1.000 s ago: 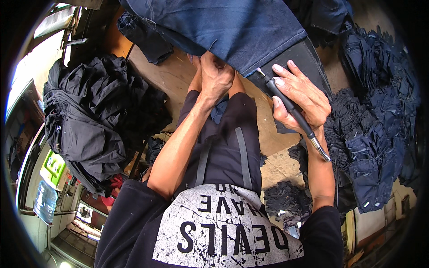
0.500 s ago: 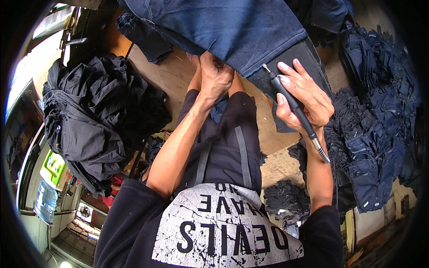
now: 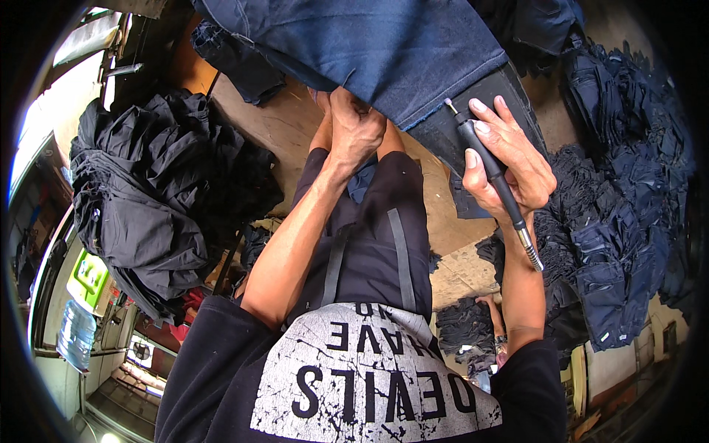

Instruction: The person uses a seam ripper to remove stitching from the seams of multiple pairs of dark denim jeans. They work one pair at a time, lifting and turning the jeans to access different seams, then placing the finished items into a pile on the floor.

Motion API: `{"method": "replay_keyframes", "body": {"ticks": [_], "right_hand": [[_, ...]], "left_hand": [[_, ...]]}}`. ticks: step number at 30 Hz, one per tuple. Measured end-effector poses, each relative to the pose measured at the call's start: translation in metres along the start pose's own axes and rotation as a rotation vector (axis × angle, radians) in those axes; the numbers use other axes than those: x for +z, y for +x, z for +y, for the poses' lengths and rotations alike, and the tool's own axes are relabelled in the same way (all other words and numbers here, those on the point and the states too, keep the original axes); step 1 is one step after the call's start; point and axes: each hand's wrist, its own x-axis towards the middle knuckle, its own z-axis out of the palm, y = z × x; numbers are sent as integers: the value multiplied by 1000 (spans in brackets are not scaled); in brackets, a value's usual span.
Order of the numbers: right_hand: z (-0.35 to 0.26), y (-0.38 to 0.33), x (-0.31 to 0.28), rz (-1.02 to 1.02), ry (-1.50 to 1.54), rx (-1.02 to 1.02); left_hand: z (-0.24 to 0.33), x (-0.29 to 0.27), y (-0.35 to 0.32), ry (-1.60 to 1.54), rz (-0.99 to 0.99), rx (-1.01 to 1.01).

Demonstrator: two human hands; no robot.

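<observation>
While fingers grip denim [image 3: 384, 44] and rotary tool [image 3: 491, 173] (firmly), wooden table [image 3: 281, 129], cluttered workshop

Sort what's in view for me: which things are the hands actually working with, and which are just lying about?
In use:
- blue denim garment, its hem gripped by the left hand
- black pen-shaped rotary tool, held in the right hand, tip at the denim's edge

Lying about:
- heap of black garments on the left
- stack of dark blue garments on the right
- water bottle
</observation>
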Motion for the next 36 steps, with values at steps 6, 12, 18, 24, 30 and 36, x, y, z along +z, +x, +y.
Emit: {"method": "replay_keyframes", "body": {"ticks": [6,12,18,24,30,36], "right_hand": [[-1,1,-1,5,-15,22],[0,-2,-1,36,-34,47],[2,-2,1,74,-14,54],[3,-2,-1,83,-41,76],[4,0,2,131,-23,69],[7,-3,1,143,-47,80]], "left_hand": [[2,3,0,-105,38,49],[8,2,0,-87,-49,-38],[19,4,-2,-133,-29,21],[22,5,-4,-95,-34,-10],[22,5,-7,-95,-12,-61],[29,12,-5,-194,86,85]]}}
